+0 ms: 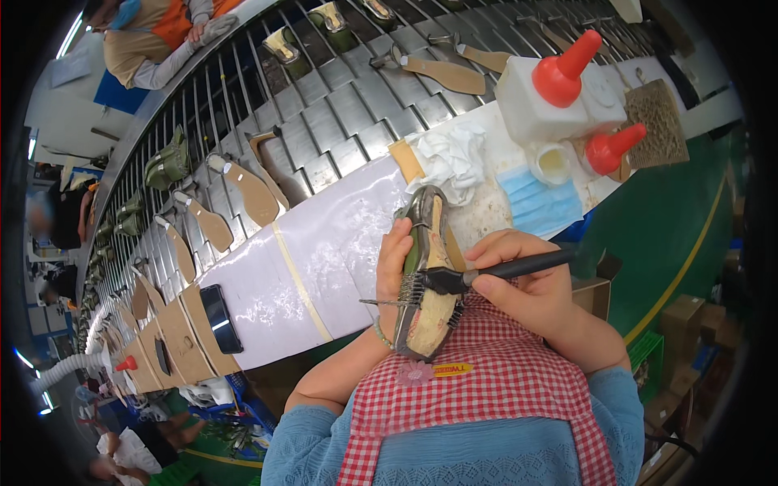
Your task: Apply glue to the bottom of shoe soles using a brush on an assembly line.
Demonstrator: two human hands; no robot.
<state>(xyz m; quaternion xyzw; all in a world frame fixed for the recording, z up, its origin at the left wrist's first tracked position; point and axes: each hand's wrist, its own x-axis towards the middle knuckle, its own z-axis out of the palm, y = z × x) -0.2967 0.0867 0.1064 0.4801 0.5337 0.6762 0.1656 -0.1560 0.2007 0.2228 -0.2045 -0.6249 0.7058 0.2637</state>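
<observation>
A green shoe is held bottom up in front of my chest, its pale yellowish underside facing me. My left hand is wrapped round the shoe's left side; part of the fingers is behind it. In my right hand is a black-handled brush, gripped between thumb and fingers. Its dark bristles touch the middle of the shoe's underside. A thin dark rod sticks out to the left beside the shoe; its other end is hidden.
White glue bottles with red nozzles, a small cup, a blue face mask and crumpled tissue lie on the bench. A slatted metal conveyor carries tan soles and shoes. A phone lies left; a co-worker sits across.
</observation>
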